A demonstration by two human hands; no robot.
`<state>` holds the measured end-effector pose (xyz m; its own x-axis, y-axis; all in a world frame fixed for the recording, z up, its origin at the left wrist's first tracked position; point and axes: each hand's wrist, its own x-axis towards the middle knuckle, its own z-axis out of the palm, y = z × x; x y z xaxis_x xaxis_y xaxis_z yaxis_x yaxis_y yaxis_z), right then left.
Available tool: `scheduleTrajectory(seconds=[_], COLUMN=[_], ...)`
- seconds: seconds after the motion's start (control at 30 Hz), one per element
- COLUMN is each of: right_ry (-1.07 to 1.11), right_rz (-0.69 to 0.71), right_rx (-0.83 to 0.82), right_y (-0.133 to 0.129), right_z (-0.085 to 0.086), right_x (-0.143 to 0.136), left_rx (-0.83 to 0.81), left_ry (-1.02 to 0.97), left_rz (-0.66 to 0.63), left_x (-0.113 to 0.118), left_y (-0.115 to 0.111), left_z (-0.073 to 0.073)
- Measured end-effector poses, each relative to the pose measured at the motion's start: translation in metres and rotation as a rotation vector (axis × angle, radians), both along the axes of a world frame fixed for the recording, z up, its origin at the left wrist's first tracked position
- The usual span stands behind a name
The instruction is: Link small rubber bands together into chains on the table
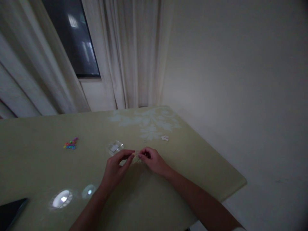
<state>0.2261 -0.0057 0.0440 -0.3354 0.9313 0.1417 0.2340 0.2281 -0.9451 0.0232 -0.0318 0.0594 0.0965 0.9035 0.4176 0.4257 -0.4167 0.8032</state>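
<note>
Both hands meet over the middle of the table, fingertips pinched around a small clear plastic piece [136, 157]. My left hand [117, 165] holds its left side between thumb and forefinger. On the other side, my right hand [152, 159] pinches it with curled fingers. The piece is mostly hidden by the fingertips, and its exact kind cannot be made out. Just beyond my left hand lies a crumpled clear plastic packet [115, 147] with a pale label. A few small white pieces [165, 138] rest on the table past my right hand.
A pile of small colourful pieces [71, 143] lies on the left of the glossy greenish table [48, 170]. At the lower left corner is a dark flat object [12, 211]. Curtains [137, 57] and a window stand behind; a wall [231, 80] borders the table's right side.
</note>
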Motion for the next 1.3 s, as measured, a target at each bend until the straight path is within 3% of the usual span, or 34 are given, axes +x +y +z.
scheduleTrajectory(seconds=[0.1,0.2,0.57,0.73,0.9,1.07,1.3], right_ry=[-0.316,-0.524,-0.868,-0.535,-0.280,-0.028,0.084], right_rz=[-0.051,-0.039,0.025,-0.051,0.027,0.137,0.208], right_rx=[0.193,0.252,0.398,0.303,0.239,0.055,-0.048], right_y=[0.000,-0.001,-0.002,0.002,0.003,0.001,0.001], right_z=[-0.003,-0.006,0.000,0.005,0.010,0.007,0.003], right_x=[0.000,-0.003,-0.009,0.002,0.010,0.009,0.005], left_rx=[-0.037,-0.039,-0.071,-0.137,-0.151,-0.134,0.000], left_ry=[-0.022,-0.040,-0.085,-0.121,-0.140,-0.129,-0.089], left_rz=[0.064,0.097,0.081,-0.054,-0.165,-0.208,-0.257], left_x=[-0.007,-0.011,-0.011,-0.009,-0.004,0.000,0.000], left_y=[0.004,0.006,0.008,0.005,0.003,0.003,0.005], left_z=[-0.002,-0.002,-0.006,0.003,0.004,0.001,-0.001])
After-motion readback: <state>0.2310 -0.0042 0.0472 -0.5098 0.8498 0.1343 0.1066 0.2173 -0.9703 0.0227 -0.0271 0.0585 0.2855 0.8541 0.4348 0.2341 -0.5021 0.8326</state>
